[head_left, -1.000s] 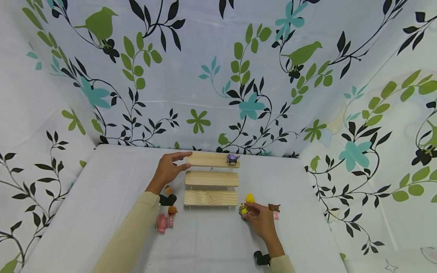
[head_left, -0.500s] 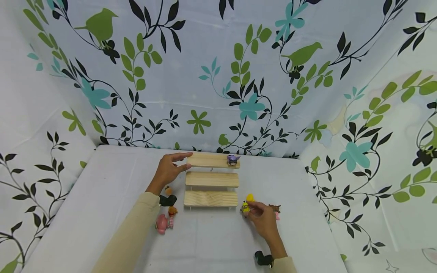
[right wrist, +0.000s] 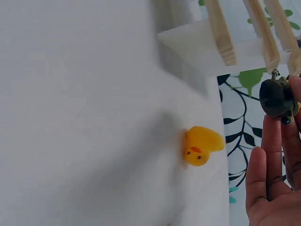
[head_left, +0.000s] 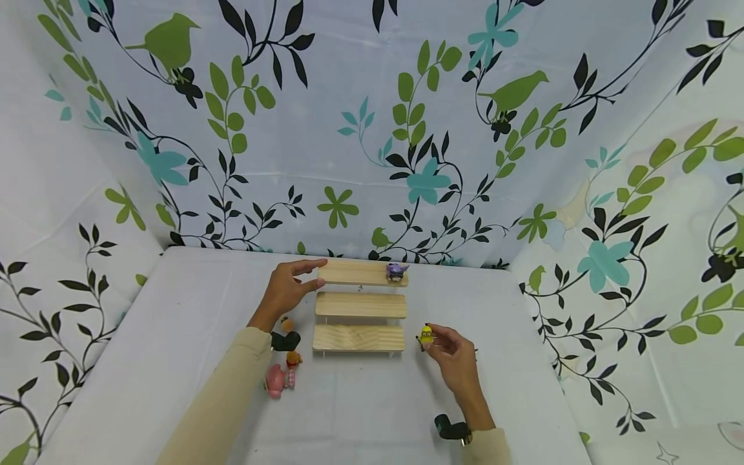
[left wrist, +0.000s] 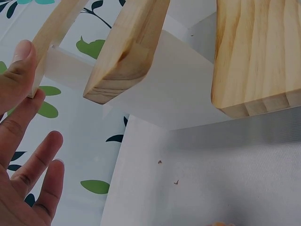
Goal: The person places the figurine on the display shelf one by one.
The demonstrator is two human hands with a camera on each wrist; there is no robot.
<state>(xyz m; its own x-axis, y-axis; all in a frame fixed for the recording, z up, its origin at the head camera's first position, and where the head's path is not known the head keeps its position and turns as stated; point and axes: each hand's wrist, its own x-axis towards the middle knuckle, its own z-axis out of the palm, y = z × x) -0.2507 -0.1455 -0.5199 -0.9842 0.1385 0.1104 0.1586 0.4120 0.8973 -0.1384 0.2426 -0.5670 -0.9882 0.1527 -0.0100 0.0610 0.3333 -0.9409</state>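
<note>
A three-tier wooden display stand [head_left: 360,305] is in the head view's middle. My left hand [head_left: 285,287] pinches the left end of its top shelf [head_left: 351,274]; the left wrist view shows the thumb [left wrist: 22,54] and forefinger on either side of that shelf end, other fingers spread. My right hand [head_left: 456,365] holds a small yellow toy figure [head_left: 427,333] with dark markings, right of the bottom shelf. In the right wrist view the figure's dark side [right wrist: 276,98] shows at the fingertips. A yellow rubber duck [right wrist: 203,143] sits on the white tabletop nearby, overlapped in the head view.
A small purple toy figure [head_left: 396,272] stands at the top shelf's right end. Left of the stand lie a pink toy [head_left: 275,381], an orange-headed toy [head_left: 293,358] and another small orange toy [head_left: 287,324]. A leaf-patterned cloth [head_left: 261,129] hangs behind the table.
My right hand has lifted the yellow figure and moved away from me and slightly right, now covering the brown and pink toys beside it. My left hand stays at the top shelf.
</note>
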